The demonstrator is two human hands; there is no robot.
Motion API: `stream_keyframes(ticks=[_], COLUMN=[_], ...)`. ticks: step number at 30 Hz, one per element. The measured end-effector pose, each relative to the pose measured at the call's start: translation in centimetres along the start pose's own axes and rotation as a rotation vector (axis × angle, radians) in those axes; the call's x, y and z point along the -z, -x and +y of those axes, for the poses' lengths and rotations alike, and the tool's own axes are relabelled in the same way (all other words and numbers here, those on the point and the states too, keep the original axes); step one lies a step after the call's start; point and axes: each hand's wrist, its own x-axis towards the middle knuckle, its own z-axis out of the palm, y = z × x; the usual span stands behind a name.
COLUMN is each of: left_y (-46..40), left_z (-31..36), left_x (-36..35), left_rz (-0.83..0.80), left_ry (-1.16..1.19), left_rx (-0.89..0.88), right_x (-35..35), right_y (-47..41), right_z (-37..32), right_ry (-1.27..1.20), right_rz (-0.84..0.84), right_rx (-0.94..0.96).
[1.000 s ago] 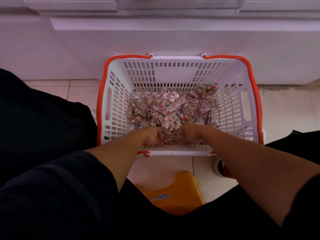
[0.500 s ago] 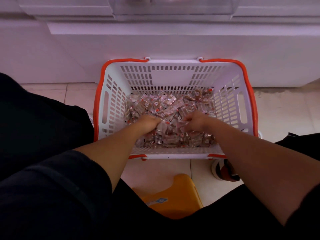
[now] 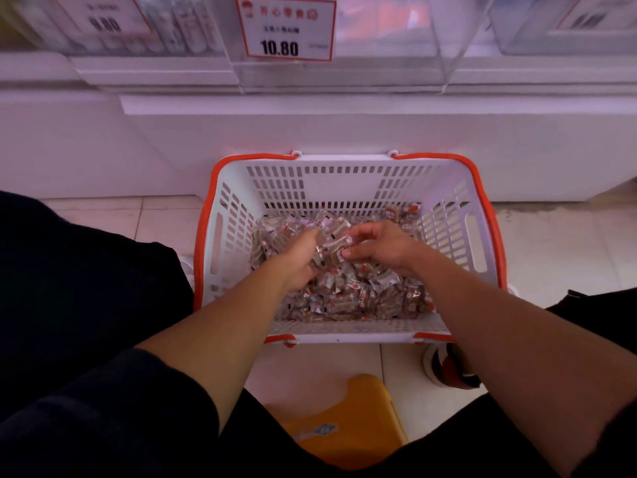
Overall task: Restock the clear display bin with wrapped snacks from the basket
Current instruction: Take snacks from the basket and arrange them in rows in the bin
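Left hand and right hand down inside the basket, cupped toward each other over the middle of the pile, fingers curled around a shared clump of wrapped snacks raised a little above the rest. Left fingers hidden under the clump; right fingers bent over its top, thumb beneath. Exact count of packets in the grip impossible to tell.

Beneath the hands, loose packets in clear wrap with red-and-white labels spread across the basket's bottom, thickest along the near wall and thinning toward the far left corner. Basket white and slatted, with orange rim and handles folded down along the sides, set on the pale tiled floor against the white base of a shelf unit.

Above, along the top edge, the clear display bin mounted on the shelf front, directly over the basket, with a red-bordered price card reading 10.80 on its face. Neighbouring clear bins left and right, contents blurred.

Nearest the camera, dark sleeves and dark trousers at both sides, an orange stool between the knees, a shoe just beside the basket's near right corner.
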Motion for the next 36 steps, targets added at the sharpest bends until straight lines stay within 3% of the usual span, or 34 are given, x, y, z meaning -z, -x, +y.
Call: stream_keyframes(ticks=[9, 15, 21, 28, 31, 34, 36], left_y=[-0.6, 0.3, 0.9, 1.1, 1.4, 2.1, 2.7], left_z=[0.3, 2.0, 1.8, 2.7, 3.2, 4.2, 4.7], left_x=[-0.6, -0.4, -1.1, -1.8, -1.5, -1.6, -2.0], left_rz=[0.322, 0.150, 0.037, 0.148, 0.177, 0.222, 0.220], left_ry=[-0.055, 0.114, 0.187, 0.065, -0.044, 0.051, 0.143], left_rx=[-0.048, -0.007, -0.078, -0.173, -0.220, -0.236, -0.219], right_x=[-2.8, -2.2, -2.6, -3.5, -2.5, -1.8, -2.0], right_y=[-0.5, -0.1, -0.5, -0.3, 0.1, 0.5, 0.8], right_z=[0.2, -0.6, -1.4, -3.4, -4.2, -5.4, -6.2], right_ry=[0.073, 0.031, 0.028, 0.392, 0.308, 0.236, 0.323], right_rz=[0.008, 0.057, 0.156, 0.116, 0.144, 0.145, 0.154], right_rx=[0.113, 0.118, 0.174, 0.267, 0.291, 0.329, 0.420])
